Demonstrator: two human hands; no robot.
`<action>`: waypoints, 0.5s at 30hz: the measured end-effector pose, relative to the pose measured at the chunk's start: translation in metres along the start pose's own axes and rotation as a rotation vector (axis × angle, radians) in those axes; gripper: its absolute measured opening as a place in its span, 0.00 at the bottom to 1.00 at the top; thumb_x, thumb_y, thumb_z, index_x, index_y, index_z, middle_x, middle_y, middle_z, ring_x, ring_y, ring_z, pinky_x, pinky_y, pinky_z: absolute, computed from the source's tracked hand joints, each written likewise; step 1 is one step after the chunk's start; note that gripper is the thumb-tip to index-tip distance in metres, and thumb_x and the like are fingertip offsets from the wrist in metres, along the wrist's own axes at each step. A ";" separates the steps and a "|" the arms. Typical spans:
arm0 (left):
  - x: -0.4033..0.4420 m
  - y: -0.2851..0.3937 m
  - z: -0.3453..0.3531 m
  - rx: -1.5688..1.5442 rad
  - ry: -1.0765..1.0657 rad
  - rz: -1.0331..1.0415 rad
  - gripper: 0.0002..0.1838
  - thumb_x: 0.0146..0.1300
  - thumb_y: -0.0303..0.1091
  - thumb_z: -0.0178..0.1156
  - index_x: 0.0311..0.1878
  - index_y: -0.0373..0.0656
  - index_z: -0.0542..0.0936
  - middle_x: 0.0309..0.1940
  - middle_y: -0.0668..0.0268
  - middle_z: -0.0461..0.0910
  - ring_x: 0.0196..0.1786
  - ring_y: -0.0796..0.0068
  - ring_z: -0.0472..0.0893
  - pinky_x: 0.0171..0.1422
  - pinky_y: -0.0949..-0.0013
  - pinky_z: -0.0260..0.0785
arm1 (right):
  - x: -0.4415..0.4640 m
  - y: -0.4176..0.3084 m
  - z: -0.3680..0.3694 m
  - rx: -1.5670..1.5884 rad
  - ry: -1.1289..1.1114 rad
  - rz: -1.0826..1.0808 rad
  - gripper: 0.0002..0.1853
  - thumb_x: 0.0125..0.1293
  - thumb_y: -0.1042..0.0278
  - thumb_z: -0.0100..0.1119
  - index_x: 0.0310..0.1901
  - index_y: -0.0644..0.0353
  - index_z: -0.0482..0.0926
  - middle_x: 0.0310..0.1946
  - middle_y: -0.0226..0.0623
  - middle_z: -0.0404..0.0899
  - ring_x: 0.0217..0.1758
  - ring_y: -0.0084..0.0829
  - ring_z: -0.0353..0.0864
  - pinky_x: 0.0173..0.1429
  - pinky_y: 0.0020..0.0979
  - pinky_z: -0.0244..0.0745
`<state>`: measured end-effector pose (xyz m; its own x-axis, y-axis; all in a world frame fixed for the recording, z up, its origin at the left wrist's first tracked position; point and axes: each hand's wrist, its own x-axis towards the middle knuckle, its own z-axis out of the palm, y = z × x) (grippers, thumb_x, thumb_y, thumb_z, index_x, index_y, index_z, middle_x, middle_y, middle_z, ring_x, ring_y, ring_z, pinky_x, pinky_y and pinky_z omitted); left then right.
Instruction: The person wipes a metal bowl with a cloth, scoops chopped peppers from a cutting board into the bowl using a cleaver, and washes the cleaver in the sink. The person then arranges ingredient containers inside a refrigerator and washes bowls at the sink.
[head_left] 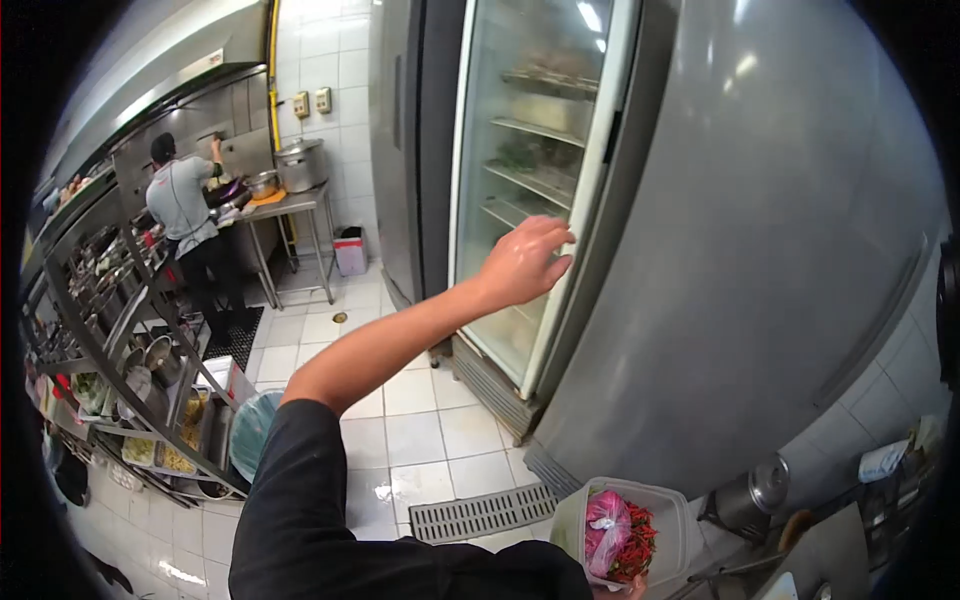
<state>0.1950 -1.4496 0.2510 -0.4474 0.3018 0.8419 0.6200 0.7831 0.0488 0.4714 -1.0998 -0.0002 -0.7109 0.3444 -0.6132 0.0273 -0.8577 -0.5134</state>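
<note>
My left hand (528,262) is stretched out in front of the glass-door fridge (530,130), near the right edge of its white door frame. Its fingers are loosely bent, with a gap between them and the thumb, and nothing shows in them. At the bottom, a clear plastic container (672,510) holds red chilies (640,540) and a pink plastic bag (606,530). Only a small part of my right hand (632,588) shows, at the container's near edge and holding it; most of that hand is hidden.
A tall steel cabinet (740,250) stands right of the fridge. A floor drain grate (485,512) lies below. To the left are a metal rack (130,370), a lined bin (256,435) and a steel table (290,205). A co-worker (185,200) stands at the stove. A lidded pot (745,495) is lower right.
</note>
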 end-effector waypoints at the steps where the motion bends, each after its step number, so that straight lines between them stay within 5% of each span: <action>1: 0.010 -0.013 -0.003 0.032 -0.028 0.061 0.15 0.54 0.30 0.59 0.46 0.39 0.76 0.53 0.57 0.74 0.59 0.55 0.70 0.59 0.57 0.65 | 0.001 0.012 0.010 0.001 0.005 0.027 0.31 0.61 0.52 0.51 0.63 0.58 0.63 0.62 0.41 0.65 0.64 0.39 0.64 0.64 0.42 0.62; 4: 0.045 -0.046 -0.002 0.263 -0.110 0.226 0.16 0.53 0.29 0.58 0.47 0.39 0.75 0.55 0.58 0.72 0.60 0.57 0.68 0.59 0.58 0.66 | 0.007 0.045 0.042 0.006 0.004 0.106 0.30 0.62 0.52 0.50 0.63 0.58 0.63 0.62 0.42 0.65 0.65 0.39 0.63 0.64 0.42 0.62; 10: 0.115 -0.078 0.037 0.535 -0.186 0.274 0.23 0.51 0.27 0.57 0.53 0.42 0.72 0.60 0.60 0.67 0.67 0.59 0.61 0.62 0.58 0.62 | 0.068 0.105 0.049 -0.321 -0.335 0.233 0.39 0.48 0.39 0.60 0.64 0.35 0.60 0.63 0.32 0.62 0.63 0.45 0.64 0.56 0.56 0.67; 12: 0.135 -0.079 0.053 0.629 -0.169 0.297 0.23 0.51 0.27 0.57 0.54 0.43 0.72 0.61 0.60 0.67 0.68 0.60 0.60 0.63 0.55 0.61 | 0.075 0.121 0.064 -0.336 -0.332 0.220 0.41 0.47 0.39 0.61 0.65 0.36 0.60 0.61 0.33 0.65 0.61 0.42 0.66 0.56 0.54 0.68; 15: 0.161 -0.087 0.081 0.663 -0.187 0.310 0.22 0.55 0.29 0.55 0.56 0.44 0.73 0.63 0.62 0.65 0.69 0.60 0.58 0.67 0.52 0.58 | 0.095 0.145 0.090 -0.256 -0.314 0.312 0.39 0.48 0.49 0.58 0.64 0.45 0.59 0.63 0.37 0.61 0.66 0.46 0.58 0.61 0.63 0.54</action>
<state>0.0170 -1.4251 0.3392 -0.4541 0.6025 0.6563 0.2444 0.7926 -0.5586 0.3451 -1.2261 -0.0791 -0.8174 -0.0779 -0.5707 0.4149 -0.7670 -0.4895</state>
